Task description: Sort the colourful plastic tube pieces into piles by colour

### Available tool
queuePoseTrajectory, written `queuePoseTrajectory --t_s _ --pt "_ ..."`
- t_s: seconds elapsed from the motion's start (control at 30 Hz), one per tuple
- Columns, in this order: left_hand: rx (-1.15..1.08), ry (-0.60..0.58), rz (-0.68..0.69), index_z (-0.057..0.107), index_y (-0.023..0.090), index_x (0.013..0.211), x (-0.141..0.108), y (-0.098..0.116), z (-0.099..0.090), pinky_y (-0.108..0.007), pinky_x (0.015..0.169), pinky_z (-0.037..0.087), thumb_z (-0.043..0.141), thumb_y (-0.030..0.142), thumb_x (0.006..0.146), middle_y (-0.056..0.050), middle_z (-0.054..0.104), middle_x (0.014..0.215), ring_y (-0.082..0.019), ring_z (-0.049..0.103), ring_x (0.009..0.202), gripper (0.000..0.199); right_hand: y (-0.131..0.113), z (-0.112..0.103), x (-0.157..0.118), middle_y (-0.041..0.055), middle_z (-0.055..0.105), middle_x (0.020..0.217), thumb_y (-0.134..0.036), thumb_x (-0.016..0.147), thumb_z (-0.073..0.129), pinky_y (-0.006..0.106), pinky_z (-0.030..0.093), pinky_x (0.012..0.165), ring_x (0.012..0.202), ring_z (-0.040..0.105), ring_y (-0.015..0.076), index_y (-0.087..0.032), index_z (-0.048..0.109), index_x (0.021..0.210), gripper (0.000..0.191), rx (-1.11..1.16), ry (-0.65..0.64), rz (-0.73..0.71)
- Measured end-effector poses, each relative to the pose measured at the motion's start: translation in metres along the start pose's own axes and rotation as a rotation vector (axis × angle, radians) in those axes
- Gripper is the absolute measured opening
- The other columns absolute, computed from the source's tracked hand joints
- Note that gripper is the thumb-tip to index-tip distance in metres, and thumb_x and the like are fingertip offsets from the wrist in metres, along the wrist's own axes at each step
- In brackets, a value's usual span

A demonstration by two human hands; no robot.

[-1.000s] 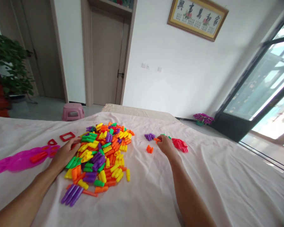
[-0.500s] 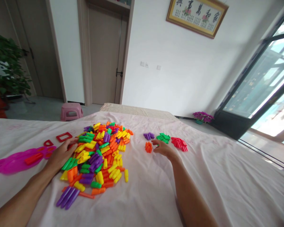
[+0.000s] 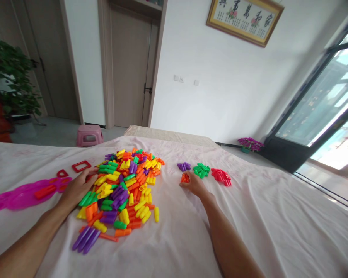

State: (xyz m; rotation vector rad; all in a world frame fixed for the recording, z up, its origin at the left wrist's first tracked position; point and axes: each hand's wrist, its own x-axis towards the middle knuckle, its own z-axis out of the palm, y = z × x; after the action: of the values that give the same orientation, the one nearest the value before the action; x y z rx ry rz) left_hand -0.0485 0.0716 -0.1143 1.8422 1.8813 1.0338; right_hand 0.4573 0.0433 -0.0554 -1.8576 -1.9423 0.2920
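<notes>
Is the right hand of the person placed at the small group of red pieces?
No, the right hand is at the small orange pieces, while the group of red pieces lies farther right.

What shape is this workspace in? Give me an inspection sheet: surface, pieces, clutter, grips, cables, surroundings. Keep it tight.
Surface: pale cloth, wrinkled.
Pieces: large mixed-colour pile; to its right, small purple group, green group, red group and orange group.
Clutter: flat magenta piece at the left with a red piece on it; rectangular red frame nearby.
Grips: left grip at the pile's left edge, right grip at the orange group; hold unclear for both.
Cables: nothing seen on the cloth.
Surroundings: closed door, pink stool, leafy plant, framed calligraphy.
</notes>
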Motion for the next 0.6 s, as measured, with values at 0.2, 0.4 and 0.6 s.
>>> queuePoseTrajectory --t_s 0.2,0.4,0.6 --pt "-0.065 -0.018 -0.034 0.054 0.023 0.132 -0.002 0.007 -0.002 -0.034 0.096 0.05 0.048 0.052 0.088 -0.007 0.07 0.127 -0.025 0.066 0.114 0.053 0.003 -0.001 -0.002 0.0108 0.066 0.123 -0.036 0.074 0.077 0.037 0.045 0.095 0.114 0.061 0.0278 -0.02 0.061 0.129 0.059 -0.025 -0.04 0.028" --pt "-0.085 0.023 0.002 0.059 0.023 0.125 -0.004 0.011 -0.003 -0.031 0.095 0.051 0.047 0.051 0.086 -0.005 0.069 0.13 -0.024 0.065 0.117 0.049 -0.027 -0.02 -0.008 0.0146 0.057 0.137 -0.035 0.071 0.081 0.044 0.041 0.101 0.127 0.052 0.0328 -0.023 0.055 0.14 0.075 -0.158 0.055 -0.026" --pt "-0.062 0.007 -0.021 0.057 0.024 0.129 -0.005 0.014 -0.003 -0.032 0.092 0.051 0.045 0.051 0.089 -0.005 0.068 0.131 -0.024 0.066 0.114 0.05 -0.088 0.001 -0.021 0.0073 0.07 0.115 -0.015 0.088 0.058 0.037 0.047 0.096 0.106 0.063 0.0222 -0.023 0.069 0.118 0.033 0.06 0.09 -0.317"
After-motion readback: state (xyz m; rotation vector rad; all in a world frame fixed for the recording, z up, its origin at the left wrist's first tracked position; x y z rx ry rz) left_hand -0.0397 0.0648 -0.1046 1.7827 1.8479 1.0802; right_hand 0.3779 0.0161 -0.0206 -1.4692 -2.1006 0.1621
